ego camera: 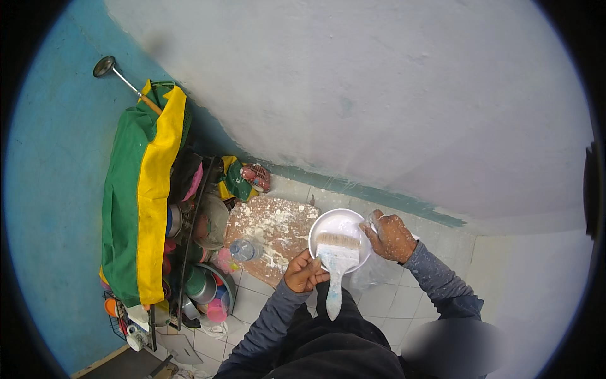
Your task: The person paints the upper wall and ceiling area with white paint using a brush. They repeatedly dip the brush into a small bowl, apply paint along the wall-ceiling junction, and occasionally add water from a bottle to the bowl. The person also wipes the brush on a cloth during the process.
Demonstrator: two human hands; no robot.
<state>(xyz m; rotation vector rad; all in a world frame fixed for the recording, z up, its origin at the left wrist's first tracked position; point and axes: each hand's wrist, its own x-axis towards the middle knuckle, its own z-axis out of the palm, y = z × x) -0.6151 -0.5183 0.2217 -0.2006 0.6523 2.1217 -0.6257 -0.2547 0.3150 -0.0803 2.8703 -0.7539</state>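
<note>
My left hand (305, 274) grips the near left side of a round white bowl (321, 223) at waist height. Pale paint (342, 222) covers the inside of the bowl. Across its near rim lies a wide flat paintbrush (337, 259), bristles inside and the paint-stained handle pointing at me. At the bowl's right edge, my right hand (392, 238) pinches a clear plastic bag (374, 271), which hangs below the fingers. Paint specks dot that hand and its sleeve. What the bag holds cannot be made out.
A paint-spattered board (270, 227) with a clear plastic bottle (243, 249) is below, left of the bowl. A rack under a green and yellow cover (137, 199) stands left, crowded with kitchenware; a ladle (124, 81) sticks out on top. The pale wall (360, 94) rises ahead.
</note>
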